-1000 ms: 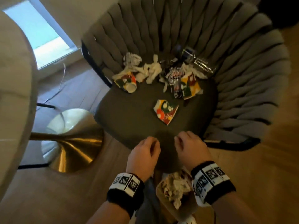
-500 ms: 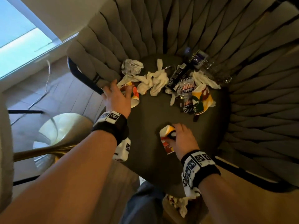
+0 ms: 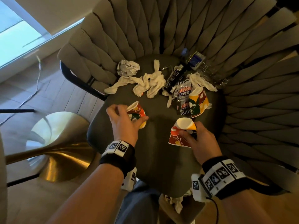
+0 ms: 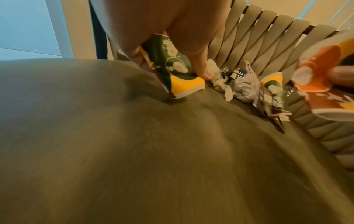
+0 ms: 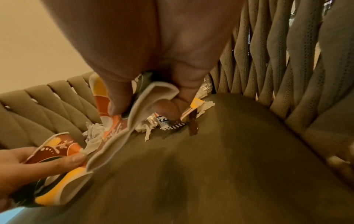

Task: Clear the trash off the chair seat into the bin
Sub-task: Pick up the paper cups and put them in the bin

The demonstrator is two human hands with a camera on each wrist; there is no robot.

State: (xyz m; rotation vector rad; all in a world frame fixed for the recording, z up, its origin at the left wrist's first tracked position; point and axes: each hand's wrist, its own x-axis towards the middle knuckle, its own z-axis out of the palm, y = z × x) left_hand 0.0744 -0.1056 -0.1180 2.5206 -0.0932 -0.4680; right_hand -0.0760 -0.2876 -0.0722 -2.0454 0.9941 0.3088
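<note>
Left hand [image 3: 124, 122] pinches 1 crushed paper cup [image 3: 136, 113] at frame centre-left, right hand [image 3: 199, 139] grips another flattened cup [image 3: 179, 135] centre-right, both lifted off the chair seat [image 3: 155, 159], likely for the bin [image 3: 163, 201] at bottom centre; tissues [image 3: 148, 83], wrappers [image 3: 183, 96], a 3rd cup [image 3: 198, 102] remain upper centre.

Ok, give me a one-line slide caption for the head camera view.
Each hand, left hand and right hand, grips a crushed paper cup above the littered chair seat.
</note>
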